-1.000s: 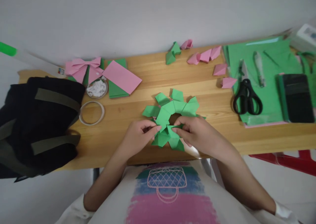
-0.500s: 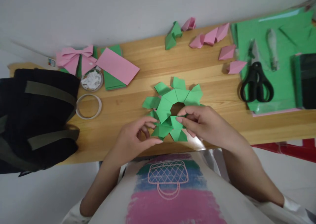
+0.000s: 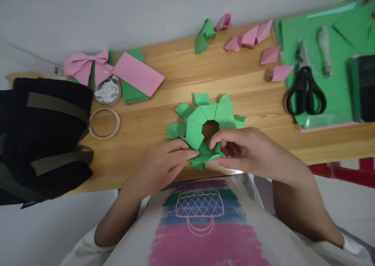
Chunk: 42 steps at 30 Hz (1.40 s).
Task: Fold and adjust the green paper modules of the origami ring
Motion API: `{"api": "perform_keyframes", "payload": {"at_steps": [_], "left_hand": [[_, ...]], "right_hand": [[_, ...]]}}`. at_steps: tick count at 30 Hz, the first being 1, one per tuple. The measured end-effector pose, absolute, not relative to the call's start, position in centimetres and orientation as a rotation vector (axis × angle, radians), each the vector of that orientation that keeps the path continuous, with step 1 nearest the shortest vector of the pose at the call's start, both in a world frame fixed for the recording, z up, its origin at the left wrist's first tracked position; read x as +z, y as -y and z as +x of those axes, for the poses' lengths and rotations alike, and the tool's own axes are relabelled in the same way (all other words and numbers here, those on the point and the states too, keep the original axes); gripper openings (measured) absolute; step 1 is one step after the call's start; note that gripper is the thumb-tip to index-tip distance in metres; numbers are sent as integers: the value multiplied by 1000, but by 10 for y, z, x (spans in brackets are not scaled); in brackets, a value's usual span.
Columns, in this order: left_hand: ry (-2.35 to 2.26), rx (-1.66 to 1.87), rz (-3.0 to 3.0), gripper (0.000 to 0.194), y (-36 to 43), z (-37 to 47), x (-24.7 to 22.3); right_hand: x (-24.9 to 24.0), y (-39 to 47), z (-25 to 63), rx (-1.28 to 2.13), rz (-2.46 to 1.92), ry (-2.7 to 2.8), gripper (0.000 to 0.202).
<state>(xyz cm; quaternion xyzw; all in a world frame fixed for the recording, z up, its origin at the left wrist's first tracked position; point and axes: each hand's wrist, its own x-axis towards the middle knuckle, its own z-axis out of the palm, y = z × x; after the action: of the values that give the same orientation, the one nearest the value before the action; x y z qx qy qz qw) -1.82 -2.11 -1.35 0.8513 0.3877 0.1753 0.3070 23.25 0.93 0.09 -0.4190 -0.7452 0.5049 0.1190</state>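
Note:
A ring of folded green paper [image 3: 195, 126] lies near the front edge of the wooden table, with flaps standing out around it and a hole in its middle. My left hand [image 3: 164, 162] is at the ring's lower left, its fingers closed on the near folded edge. From the right, my right hand [image 3: 240, 149] holds a near segment, thumb below and forefinger by the hole. The fingers partly cover the near segments, where one flap is lifted.
Behind lie folded pink pieces [image 3: 249, 37] and a green one [image 3: 205, 35]. Black-handled scissors [image 3: 306, 90] rest on green sheets [image 3: 336, 98] at right. Left are a tape roll [image 3: 104, 123], a pink bow [image 3: 89, 65], a pink sheet [image 3: 139, 74], a dish of white scraps [image 3: 108, 92] and a black bag [image 3: 55, 141].
The green paper ring has turned a little clockwise. My left fingers have moved right and closed on its near edge. My right thumb has dropped lower, and a near flap has folded up.

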Motion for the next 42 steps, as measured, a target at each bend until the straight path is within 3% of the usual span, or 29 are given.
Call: {"api": "perform_keyframes", "payload": {"at_steps": [3,10,16,23,29,37,42], "left_hand": [[-975,299,2323,36,23,-15,-7],[-884,32,2569,32,28,7,-3],[-836,290,2670,28,16,10,-9],[-711,307,2451,21,-2,4,-13],[-694,313,2352,24,-13,11,-16],[-668,418,2550,34,-13,9,-29],[-679,453,2565,28,-14,11,-37]], "right_hand": [[0,-5,235,1291,-1198,2365,9],[-5,10,244,1074,-1238,2425,50],[-7,22,258,971,-1243,2355,60],[-7,21,249,1148,-1082,2320,69],[-7,18,234,988,-1138,2456,62],[-4,23,233,681,-1099,2487,22],[-7,36,228,404,-1230,2356,22]]}}
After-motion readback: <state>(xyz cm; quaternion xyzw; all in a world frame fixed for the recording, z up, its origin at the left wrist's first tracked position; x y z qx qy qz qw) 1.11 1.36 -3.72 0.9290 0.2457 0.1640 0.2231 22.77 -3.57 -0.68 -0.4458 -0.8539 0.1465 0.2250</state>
